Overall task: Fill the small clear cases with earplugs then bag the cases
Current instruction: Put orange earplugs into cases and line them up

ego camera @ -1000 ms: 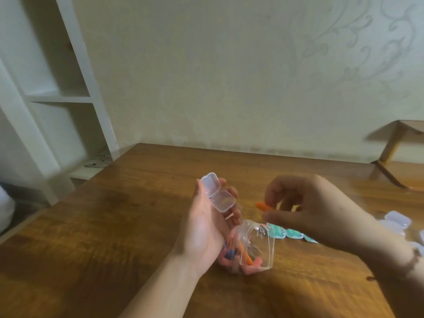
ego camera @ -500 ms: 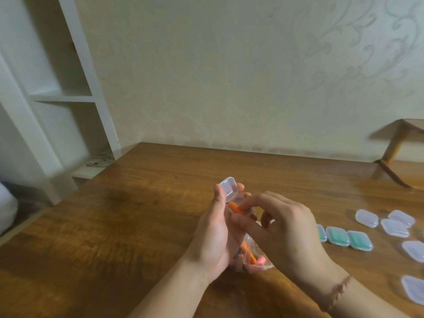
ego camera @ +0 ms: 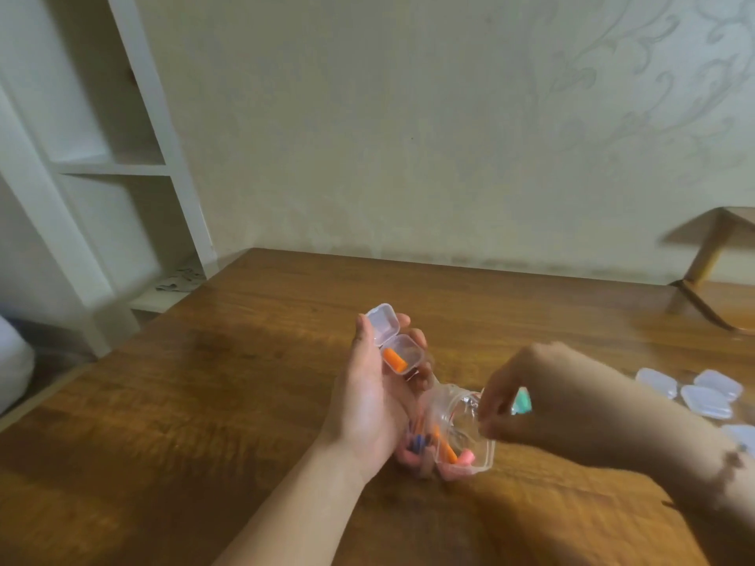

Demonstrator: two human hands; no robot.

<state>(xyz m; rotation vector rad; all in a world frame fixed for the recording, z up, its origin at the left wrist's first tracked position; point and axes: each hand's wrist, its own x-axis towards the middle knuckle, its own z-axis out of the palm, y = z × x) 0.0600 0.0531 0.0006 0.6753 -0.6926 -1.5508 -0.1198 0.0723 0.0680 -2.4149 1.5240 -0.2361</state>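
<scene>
My left hand (ego camera: 367, 406) grips a small clear case (ego camera: 394, 345) between thumb and fingertips, its hinged lid standing open. One orange earplug (ego camera: 394, 359) lies in the case's bottom half. The same hand's lower fingers cradle a clear jar (ego camera: 457, 430) lying on its side, with orange, pink and blue earplugs inside. My right hand (ego camera: 543, 402) is blurred, its curled fingers at the jar's mouth. Whether it holds an earplug is hidden by the blur.
Several closed clear cases (ego camera: 706, 394) lie on the wooden table (ego camera: 245, 402) at the right. A teal-filled case (ego camera: 523, 401) shows just behind my right fingers. A white shelf unit (ego camera: 122, 165) stands at the left and a wooden stand (ego camera: 711, 255) at the far right.
My right hand put the orange earplug into the open case, then drew back down and right to the jar's mouth. The left hand kept hold of case and jar.
</scene>
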